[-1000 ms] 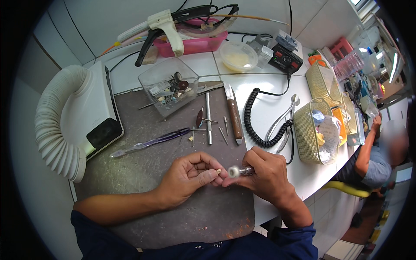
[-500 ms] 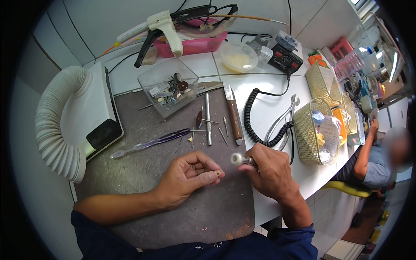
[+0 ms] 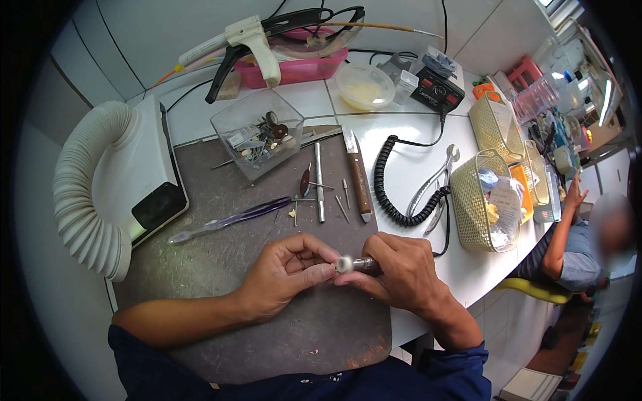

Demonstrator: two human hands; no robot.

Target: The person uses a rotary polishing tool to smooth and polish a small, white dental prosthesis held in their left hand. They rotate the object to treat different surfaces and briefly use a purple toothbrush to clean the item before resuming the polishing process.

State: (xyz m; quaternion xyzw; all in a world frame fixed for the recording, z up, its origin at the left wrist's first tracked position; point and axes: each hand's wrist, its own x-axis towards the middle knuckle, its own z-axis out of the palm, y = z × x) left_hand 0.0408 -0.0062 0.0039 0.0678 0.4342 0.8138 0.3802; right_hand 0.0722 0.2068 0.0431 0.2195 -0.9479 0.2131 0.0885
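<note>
My left hand (image 3: 287, 273) pinches a small yellowish piece, tooth-like in size, between thumb and forefinger; little of it shows now behind the tool's tip. My right hand (image 3: 406, 271) is wrapped round a metal rotary handpiece (image 3: 365, 264). On its end a round whitish polishing brush (image 3: 344, 264), blurred as if spinning, meets the small piece at my left fingertips. The right thumb reaches close to the left fingers. Beyond the hands, on the dark grey mat (image 3: 221, 281), lie a purple-handled toothbrush (image 3: 231, 220), a metal rod (image 3: 319, 184) and a wooden-handled knife (image 3: 358, 177).
A clear box (image 3: 257, 137) of small bits and discs stands behind. A black coiled cord (image 3: 381, 180) runs to a control box (image 3: 438, 90) near pliers (image 3: 435, 190). Woven baskets (image 3: 471, 207) line the right; a white hose unit (image 3: 87, 194) stands left. Another person (image 3: 572, 247) sits far right.
My right hand has moved left with the handpiece, bringing its brush from beside the left fingers onto the small piece. The left hand stays almost still. The other person's hand has risen slightly.
</note>
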